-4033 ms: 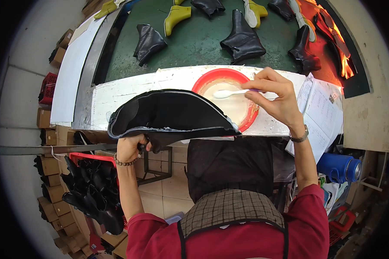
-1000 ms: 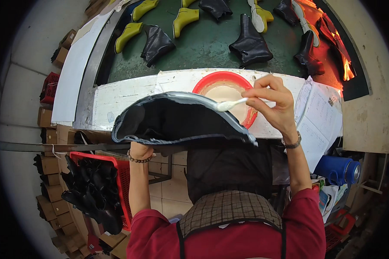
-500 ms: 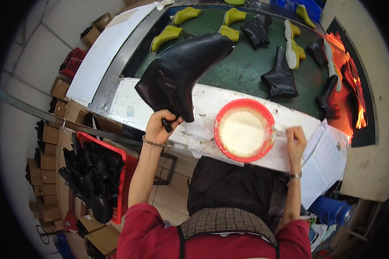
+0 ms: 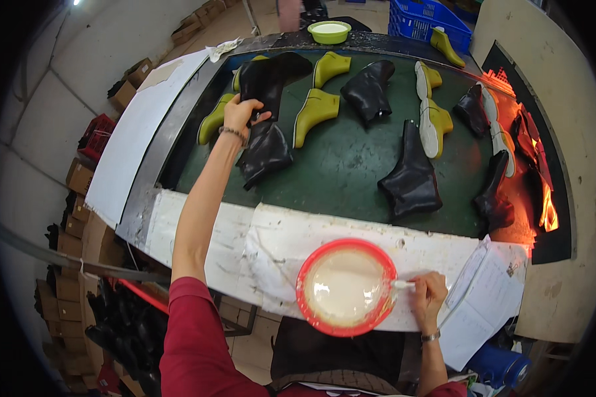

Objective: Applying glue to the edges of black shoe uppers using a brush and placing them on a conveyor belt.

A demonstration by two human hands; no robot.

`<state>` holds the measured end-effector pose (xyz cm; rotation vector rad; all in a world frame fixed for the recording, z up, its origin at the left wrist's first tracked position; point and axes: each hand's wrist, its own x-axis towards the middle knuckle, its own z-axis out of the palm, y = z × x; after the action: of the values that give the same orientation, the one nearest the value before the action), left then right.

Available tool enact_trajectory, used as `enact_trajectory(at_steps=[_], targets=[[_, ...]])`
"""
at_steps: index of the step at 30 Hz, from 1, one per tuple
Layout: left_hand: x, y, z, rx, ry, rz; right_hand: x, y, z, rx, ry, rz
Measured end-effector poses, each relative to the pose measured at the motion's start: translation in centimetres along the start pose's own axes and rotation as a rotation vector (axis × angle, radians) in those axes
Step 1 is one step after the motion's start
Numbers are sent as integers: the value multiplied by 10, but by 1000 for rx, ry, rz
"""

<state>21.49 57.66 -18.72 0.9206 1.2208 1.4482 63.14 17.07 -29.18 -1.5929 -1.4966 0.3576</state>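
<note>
My left hand (image 4: 244, 118) is stretched over the far left of the green belt (image 4: 311, 182), its fingers closed on the lower part of a black boot upper (image 4: 271, 78). Just below it lies another black boot upper (image 4: 266, 156), and yellow-green shoe soles (image 4: 316, 118) are close on either side. At the right of a red bowl (image 4: 302, 291) of cream-coloured liquid, my right hand (image 4: 430, 294) grips the white handle of what looks like a brush (image 4: 402, 284). Its head is at the bowl's inner rim and hard to make out.
The bowl stands on a white board (image 4: 205, 221) along the belt's near edge. Papers (image 4: 480, 298) lie at the right, beside an orange-glowing opening (image 4: 536, 172). More black uppers (image 4: 410, 178) rest on the belt. A green basin (image 4: 329, 32) and blue crate (image 4: 427, 23) stand beyond.
My left hand has carried the boot upper forward from above the white board to the far left of the belt. My right hand stays by the bowl. The view has tilted farther ahead.
</note>
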Motion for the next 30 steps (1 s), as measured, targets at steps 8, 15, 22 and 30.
enact_trajectory(at_steps=[8,15,22,30], targets=[[167,-80,-2,-122,166,-123,4,2,4,61,-21,23],[103,-94,-19,834,14,385,6,2,-3,50,-37,69],[-76,-88,-93,1455,-297,533,-4,-3,7,54,-69,68],[-253,18,-149,1603,14,692,-17,25,11,158,-54,101]])
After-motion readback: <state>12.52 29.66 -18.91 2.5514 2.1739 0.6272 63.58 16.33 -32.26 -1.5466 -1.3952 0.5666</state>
